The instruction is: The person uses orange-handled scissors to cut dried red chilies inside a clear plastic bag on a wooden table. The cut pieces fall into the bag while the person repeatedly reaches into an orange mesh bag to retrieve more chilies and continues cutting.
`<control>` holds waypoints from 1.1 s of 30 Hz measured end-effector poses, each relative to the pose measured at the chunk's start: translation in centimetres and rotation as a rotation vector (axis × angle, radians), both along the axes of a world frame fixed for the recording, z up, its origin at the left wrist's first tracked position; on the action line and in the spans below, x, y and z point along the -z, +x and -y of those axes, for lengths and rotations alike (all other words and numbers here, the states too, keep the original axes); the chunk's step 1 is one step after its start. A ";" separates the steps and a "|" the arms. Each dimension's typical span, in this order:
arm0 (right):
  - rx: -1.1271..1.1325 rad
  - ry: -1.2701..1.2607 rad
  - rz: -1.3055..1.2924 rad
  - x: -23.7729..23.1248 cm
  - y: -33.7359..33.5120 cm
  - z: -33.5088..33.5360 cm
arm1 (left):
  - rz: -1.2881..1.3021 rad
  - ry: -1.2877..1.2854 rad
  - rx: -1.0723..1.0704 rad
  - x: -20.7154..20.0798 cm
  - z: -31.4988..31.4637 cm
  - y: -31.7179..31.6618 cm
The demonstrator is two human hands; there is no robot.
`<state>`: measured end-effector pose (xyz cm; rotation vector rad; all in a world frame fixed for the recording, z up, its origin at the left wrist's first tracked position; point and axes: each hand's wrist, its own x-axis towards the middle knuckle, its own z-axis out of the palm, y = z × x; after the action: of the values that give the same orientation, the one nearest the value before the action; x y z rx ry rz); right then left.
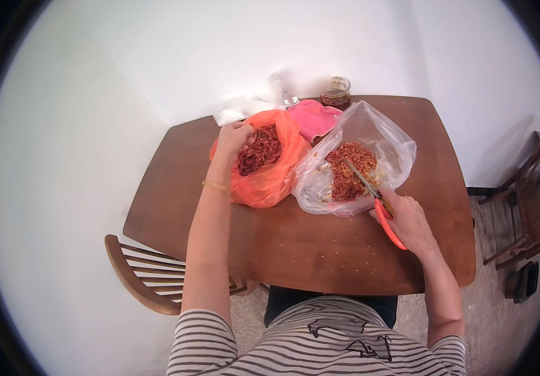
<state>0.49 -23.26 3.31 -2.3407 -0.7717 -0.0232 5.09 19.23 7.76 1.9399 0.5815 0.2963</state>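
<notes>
- The step in hand seems to be taking pieces from 1 bag and cutting them up over another.
- The left hand is at the upper left of the orange bag, its fingers curled in close together beside the dried chillies; I cannot tell whether it has hold of any.
- The right hand is wrapped round the red-orange handles of the scissors, whose blades point away from the person, over the chopped bits. How far apart the blades stand is too small to tell.
- The dried chillies fill the open mouth of the orange bag; the chopped bits lie in the clear bag, just to its right. Both bags sit on the worktop.
- The work looks part done, as I judge it: there is a good heap of bits, and plenty of long pieces remain.
- The next cut would call for the left hand to bring chillies across to the blades, with its fingertips well behind the cutting edge.
- The scissors would best stay low over the clear bag, since small crumbs already dot the worktop.
</notes>
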 end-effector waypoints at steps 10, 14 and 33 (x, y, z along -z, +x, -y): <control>-0.041 0.227 -0.031 0.0 0.1 0.0 | 0.239 -0.844 0.519 2.1 18.1 -6.2; -0.059 0.212 -0.052 0.2 0.1 0.1 | 0.239 -0.929 0.465 5.2 19.0 -5.1; -0.070 0.107 0.018 0.6 0.0 -0.2 | 0.158 -0.800 0.482 6.8 19.6 -5.0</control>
<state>0.47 -23.10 2.66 -2.2146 -0.8400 -0.0540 0.13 -0.39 0.99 1.2058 0.0769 -0.0912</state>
